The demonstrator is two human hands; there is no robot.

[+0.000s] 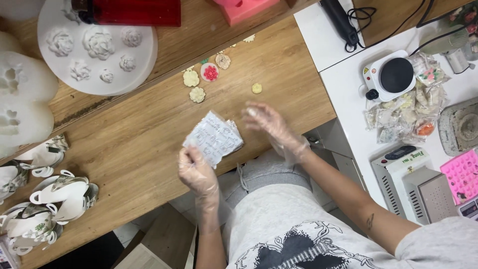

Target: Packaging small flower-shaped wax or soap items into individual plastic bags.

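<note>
My left hand (195, 169), in a clear plastic glove, pinches the near corner of a small clear printed packet (214, 138) just above the wooden table's front edge. My right hand (266, 122), also gloved, hovers with fingers spread just right of the packet, not touching it. Beyond the hands lie several small flower-shaped pieces: a cream one (197, 94), another cream one (190, 77), a red and white one (209, 72) and a small yellow one (256, 88).
A round white flower mould (94, 50) lies at the back left, white cups (59, 192) stack at the left. A white side table holds a small hotplate (393, 77), bagged pieces (403, 117), a grey machine (418, 184) and a pink tray (463, 172).
</note>
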